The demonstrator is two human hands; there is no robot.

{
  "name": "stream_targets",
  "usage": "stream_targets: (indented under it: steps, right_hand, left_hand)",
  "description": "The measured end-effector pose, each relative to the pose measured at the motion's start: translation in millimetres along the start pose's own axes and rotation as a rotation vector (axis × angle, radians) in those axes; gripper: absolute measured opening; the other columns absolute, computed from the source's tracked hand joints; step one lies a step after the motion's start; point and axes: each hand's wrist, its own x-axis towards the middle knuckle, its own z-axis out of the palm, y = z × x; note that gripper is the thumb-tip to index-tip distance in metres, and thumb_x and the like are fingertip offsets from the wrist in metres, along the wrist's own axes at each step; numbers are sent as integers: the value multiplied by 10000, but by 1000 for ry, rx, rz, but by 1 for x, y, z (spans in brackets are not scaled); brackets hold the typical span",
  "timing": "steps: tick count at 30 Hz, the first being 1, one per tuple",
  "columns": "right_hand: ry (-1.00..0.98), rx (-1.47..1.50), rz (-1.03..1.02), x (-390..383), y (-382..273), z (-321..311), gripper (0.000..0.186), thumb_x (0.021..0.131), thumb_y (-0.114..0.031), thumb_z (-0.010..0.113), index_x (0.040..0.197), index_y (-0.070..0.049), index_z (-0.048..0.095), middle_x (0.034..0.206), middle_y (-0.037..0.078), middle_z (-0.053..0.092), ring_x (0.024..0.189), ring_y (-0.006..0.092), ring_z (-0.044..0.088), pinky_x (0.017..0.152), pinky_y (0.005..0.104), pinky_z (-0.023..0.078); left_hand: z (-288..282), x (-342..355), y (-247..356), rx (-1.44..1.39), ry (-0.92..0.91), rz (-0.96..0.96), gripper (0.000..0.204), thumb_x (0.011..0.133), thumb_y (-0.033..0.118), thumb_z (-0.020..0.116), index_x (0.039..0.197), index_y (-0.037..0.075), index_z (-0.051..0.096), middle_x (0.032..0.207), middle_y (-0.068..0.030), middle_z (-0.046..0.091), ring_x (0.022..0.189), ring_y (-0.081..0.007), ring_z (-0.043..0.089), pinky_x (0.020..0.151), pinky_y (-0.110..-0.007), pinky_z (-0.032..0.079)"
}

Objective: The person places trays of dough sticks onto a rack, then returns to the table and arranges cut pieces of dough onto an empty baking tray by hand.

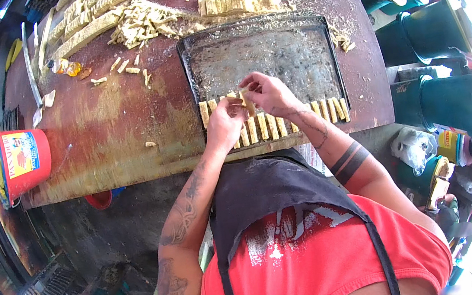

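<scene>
A dark metal baking tray [270, 51] lies near the table's front edge. Pale, crumb-coated dough strips [272, 125] stand side by side in a row along its near side, and a second row starts behind them at the left. My right hand [271, 94] is over the tray, its thumb and fingers closed on a dough strip [249, 104] held upright. Close beside it, my left hand [227, 123] has its fingers curled together at the start of the second row. Its fingertips are partly hidden, so what they grip is unclear.
Loose dough strips [144, 22] are heaped farther back, beside a stacked block of strips [236, 4]. A long blade [31, 68] and a bottle of amber liquid [65, 67] lie at the left. A red bucket [36, 158] stands at the left edge; green bins [433, 35] line the right.
</scene>
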Motion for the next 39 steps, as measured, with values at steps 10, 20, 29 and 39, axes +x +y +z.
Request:
stream_targets:
  steps: [10, 20, 29, 39]
  right_hand:
    - [253, -392, -194, 61, 19, -69, 261, 930, -274, 687, 915, -17, 728, 967, 221, 741, 921, 397, 722, 847, 489, 564]
    - [176, -631, -24, 291, 24, -184, 505, 898, -358, 757, 1294, -50, 700, 1091, 188, 770, 1031, 342, 724, 929, 431, 553]
    - [263, -555, -21, 277, 27, -170, 590, 856, -435, 749, 1353, -136, 641, 1371, 147, 658, 1256, 340, 653, 1075, 498, 504]
    - [487, -65, -293, 218, 43, -174, 509, 894, -366, 791, 1283, -64, 663, 1081, 148, 773, 1011, 297, 743, 920, 392, 570]
  left_hand:
    - [14, -29, 46, 600, -36, 286, 300, 921, 157, 679, 1190, 31, 718, 1163, -200, 731, 1159, -382, 668, 999, -477, 531]
    - [13, -77, 44, 280, 221, 96, 332, 948, 39, 716, 1279, 56, 705, 1237, -81, 713, 993, -157, 663, 728, -301, 538]
    - [19, -107, 44, 302, 304, -34, 321, 950, 64, 718, 1270, 37, 698, 1250, -97, 701, 1026, -190, 683, 820, -318, 553]
    - [37, -48, 86, 553, 38, 245, 288, 921, 133, 714, 1202, 69, 711, 1223, -143, 689, 1209, -369, 620, 1066, -465, 483]
